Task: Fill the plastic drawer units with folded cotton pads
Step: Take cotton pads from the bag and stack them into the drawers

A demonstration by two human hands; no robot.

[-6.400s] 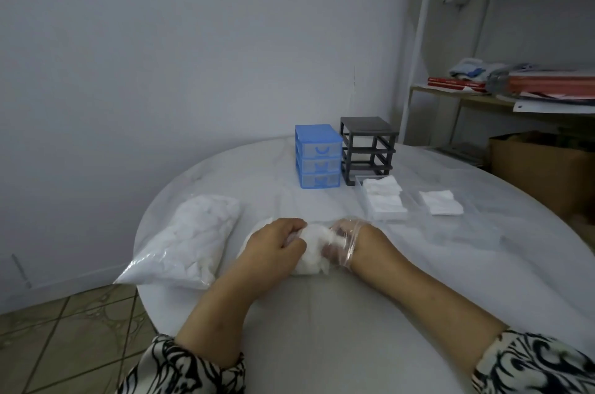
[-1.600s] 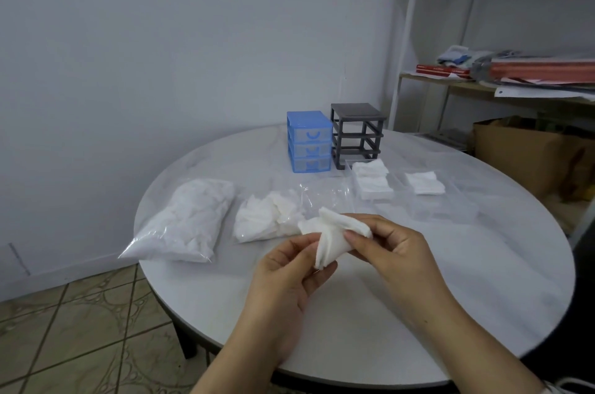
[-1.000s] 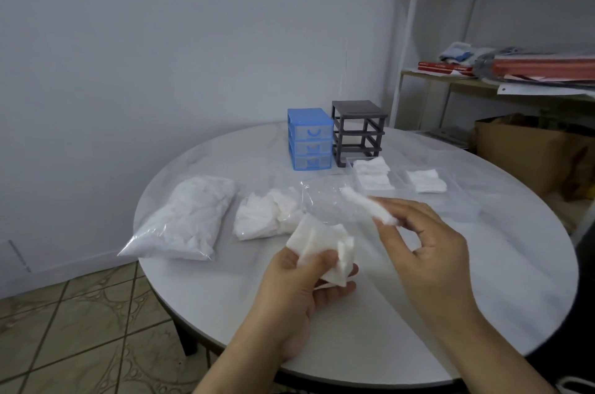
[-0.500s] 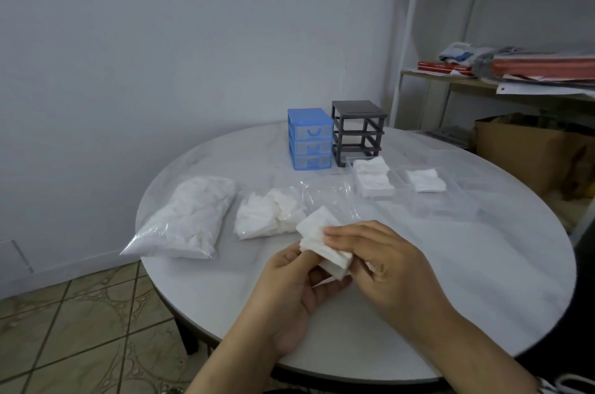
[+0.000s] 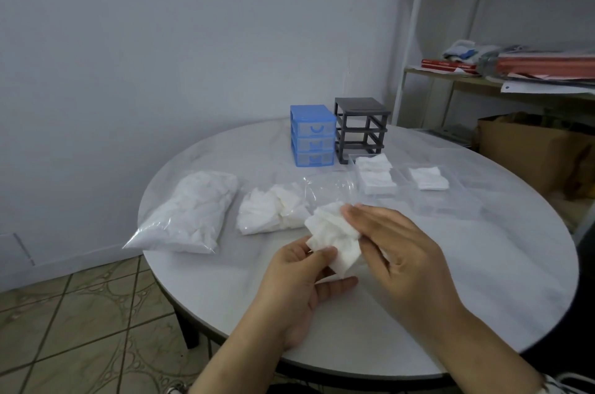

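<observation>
Inspector: Nearest the camera, what has changed?

Assessor: A second ago the hands were apart, one white piece in each. Now they have closed together above the round table (image 5: 483,281). The left hand (image 5: 299,287) pinches a crumpled cotton pad (image 5: 335,232) between thumb and fingers; the right hand (image 5: 396,252) lies against it, fingers fairly straight. Whether it grasps anything behind is hidden.

Inspector: Significance?

Assessor: In my judgement, folding is under way; the pad is unfolded and nowhere near a drawer.

Inspector: Further out?

Assessor: An opened bag of pads (image 5: 273,210) and a fuller sealed bag (image 5: 190,213) to the left. Beyond, two clear drawers removed from their frame: one (image 5: 375,178) stacked with folded pads, one (image 5: 428,178) partly filled. Farthest, the blue drawer unit (image 5: 312,136) beside the empty grey frame (image 5: 360,129).
</observation>
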